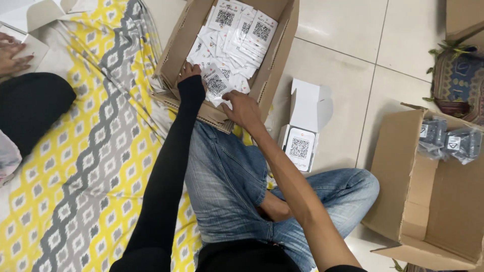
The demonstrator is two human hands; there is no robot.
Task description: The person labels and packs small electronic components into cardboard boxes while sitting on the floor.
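Note:
A cardboard box sits on the floor in front of my knees, filled with several white cards in clear sleeves, each printed with a square black code. My left hand, in a long black sleeve, reaches into the box's near left corner and rests on the cards. At the box's near edge my right hand pinches the corner of one white card. An open small white carton lies on the tiles to the right of my right forearm, a coded card on top of it.
A yellow, grey and white patterned mat covers the floor at left. Another person's hand presses on a white carton at the far left. A large open cardboard box at right holds dark wrapped items.

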